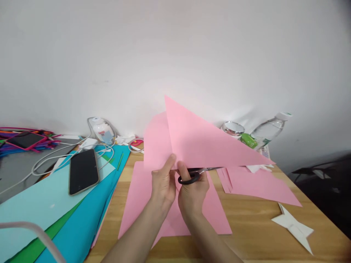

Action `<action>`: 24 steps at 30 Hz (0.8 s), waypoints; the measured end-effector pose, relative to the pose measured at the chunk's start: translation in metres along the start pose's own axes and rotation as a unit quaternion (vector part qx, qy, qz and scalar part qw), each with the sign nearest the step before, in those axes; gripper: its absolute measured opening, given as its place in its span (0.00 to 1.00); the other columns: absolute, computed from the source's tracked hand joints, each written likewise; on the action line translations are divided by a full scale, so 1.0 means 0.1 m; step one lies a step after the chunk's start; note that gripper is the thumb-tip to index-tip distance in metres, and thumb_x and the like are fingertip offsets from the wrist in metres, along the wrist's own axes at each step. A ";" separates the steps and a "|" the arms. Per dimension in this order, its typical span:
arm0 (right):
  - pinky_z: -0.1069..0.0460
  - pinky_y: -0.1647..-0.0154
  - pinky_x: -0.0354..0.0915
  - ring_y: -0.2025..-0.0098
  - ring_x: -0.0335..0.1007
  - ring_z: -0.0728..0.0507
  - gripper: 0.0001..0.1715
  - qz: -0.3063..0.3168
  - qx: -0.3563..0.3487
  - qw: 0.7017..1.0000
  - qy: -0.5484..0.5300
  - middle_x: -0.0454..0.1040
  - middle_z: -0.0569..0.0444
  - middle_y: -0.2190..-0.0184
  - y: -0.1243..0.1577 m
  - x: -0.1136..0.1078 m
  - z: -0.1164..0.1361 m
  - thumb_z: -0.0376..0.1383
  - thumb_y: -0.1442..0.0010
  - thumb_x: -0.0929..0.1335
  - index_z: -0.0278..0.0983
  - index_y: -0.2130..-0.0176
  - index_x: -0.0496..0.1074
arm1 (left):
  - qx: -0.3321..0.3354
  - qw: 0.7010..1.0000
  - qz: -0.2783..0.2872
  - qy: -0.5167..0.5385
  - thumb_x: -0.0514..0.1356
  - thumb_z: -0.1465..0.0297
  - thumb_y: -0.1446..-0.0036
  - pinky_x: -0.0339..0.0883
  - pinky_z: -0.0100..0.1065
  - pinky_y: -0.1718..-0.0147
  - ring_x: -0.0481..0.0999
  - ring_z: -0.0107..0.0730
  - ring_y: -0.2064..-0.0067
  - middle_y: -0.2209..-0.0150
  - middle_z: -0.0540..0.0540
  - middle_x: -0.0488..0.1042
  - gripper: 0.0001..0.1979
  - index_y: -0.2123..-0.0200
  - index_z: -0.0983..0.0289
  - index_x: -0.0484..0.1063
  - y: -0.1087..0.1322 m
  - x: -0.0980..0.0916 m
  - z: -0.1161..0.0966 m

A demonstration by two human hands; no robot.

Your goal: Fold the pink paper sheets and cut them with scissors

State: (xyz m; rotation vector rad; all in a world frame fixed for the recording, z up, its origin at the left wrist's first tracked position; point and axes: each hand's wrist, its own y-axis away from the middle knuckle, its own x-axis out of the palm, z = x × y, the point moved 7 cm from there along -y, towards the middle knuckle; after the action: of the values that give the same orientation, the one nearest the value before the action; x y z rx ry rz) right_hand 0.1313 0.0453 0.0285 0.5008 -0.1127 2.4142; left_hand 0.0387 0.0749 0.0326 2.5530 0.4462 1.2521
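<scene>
A pink sheet of paper (208, 142) with a folded triangular part is held up above the table. My left hand (163, 184) pinches its lower edge, thumb in front. Close beside it, my right hand (193, 190) is closed on black-handled scissors (189, 178), thumb through one loop. The scissors' blades point right along the paper's lower edge, partly hidden by the sheet. Below both hands lie more pink sheets (134, 204) on the wooden table.
Cut pink paper (263, 186) and a white paper star (296, 226) lie to the right. Behind stand a plastic bottle (270, 128) and a round silver-rimmed container (233, 128). On the left are a phone (83, 171), blue paper (79, 212), a white cable (35, 164) and a white jar (102, 129).
</scene>
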 end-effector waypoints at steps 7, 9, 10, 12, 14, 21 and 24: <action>0.47 0.62 0.69 0.65 0.73 0.42 0.22 -0.003 0.004 1.000 -0.001 0.76 0.53 0.69 0.01 0.03 0.04 0.41 0.58 0.76 0.36 0.65 0.68 | 0.032 0.999 -0.018 0.001 0.70 0.77 0.61 0.70 0.29 0.67 0.76 0.31 0.66 0.69 0.53 0.75 0.13 0.69 0.66 0.74 -0.02 0.02 -0.06; 0.48 0.63 0.69 0.66 0.72 0.43 0.20 0.041 0.015 0.999 0.000 0.75 0.54 0.70 0.01 0.05 0.04 0.41 0.56 0.75 0.36 0.65 0.67 | 0.029 0.999 -0.018 -0.004 0.69 0.78 0.61 0.71 0.30 0.69 0.76 0.32 0.65 0.68 0.54 0.76 0.13 0.69 0.67 0.74 -0.03 0.04 -0.10; 0.49 0.65 0.68 0.67 0.72 0.43 0.20 0.071 0.028 0.997 0.007 0.74 0.54 0.70 0.02 0.05 0.04 0.42 0.54 0.74 0.36 0.64 0.67 | 0.021 1.000 -0.014 -0.005 0.69 0.77 0.61 0.72 0.30 0.70 0.77 0.34 0.66 0.68 0.55 0.77 0.13 0.69 0.67 0.74 -0.04 0.06 -0.12; 0.50 0.68 0.67 0.69 0.71 0.44 0.20 0.136 0.059 0.988 0.039 0.74 0.54 0.71 0.07 0.01 0.03 0.44 0.50 0.72 0.36 0.61 0.66 | 0.012 1.000 -0.008 0.006 0.69 0.78 0.61 0.73 0.33 0.69 0.77 0.35 0.66 0.67 0.57 0.78 0.12 0.68 0.67 0.74 -0.05 0.10 -0.19; 0.51 0.69 0.65 0.71 0.69 0.46 0.23 0.209 0.092 0.970 0.088 0.74 0.53 0.72 0.15 -0.06 0.02 0.44 0.49 0.72 0.36 0.57 0.66 | 0.028 0.999 -0.011 0.030 0.68 0.81 0.61 0.74 0.34 0.67 0.78 0.36 0.65 0.67 0.55 0.78 0.14 0.68 0.65 0.74 -0.07 0.13 -0.29; 0.53 0.70 0.59 0.70 0.64 0.47 0.24 0.463 0.196 0.849 0.163 0.69 0.56 0.72 0.45 -0.04 -0.03 0.46 0.56 0.75 0.37 0.62 0.69 | 0.057 0.997 -0.049 0.009 0.69 0.79 0.61 0.74 0.34 0.65 0.78 0.34 0.67 0.72 0.53 0.78 0.12 0.70 0.65 0.75 -0.06 0.07 -0.30; 0.55 0.74 0.54 0.73 0.56 0.49 0.23 0.506 0.186 0.829 0.149 0.64 0.58 0.74 0.41 0.11 0.00 0.50 0.56 0.74 0.36 0.69 0.68 | 0.050 0.996 -0.065 -0.020 0.70 0.76 0.62 0.74 0.33 0.69 0.77 0.34 0.70 0.73 0.54 0.76 0.10 0.73 0.67 0.74 -0.04 0.03 -0.26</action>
State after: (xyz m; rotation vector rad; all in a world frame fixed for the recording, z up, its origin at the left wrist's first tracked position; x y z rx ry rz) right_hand 0.0974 0.0197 0.0348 0.2237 0.3240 3.5678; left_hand 0.0191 0.0824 0.0481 2.5773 0.6710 1.1576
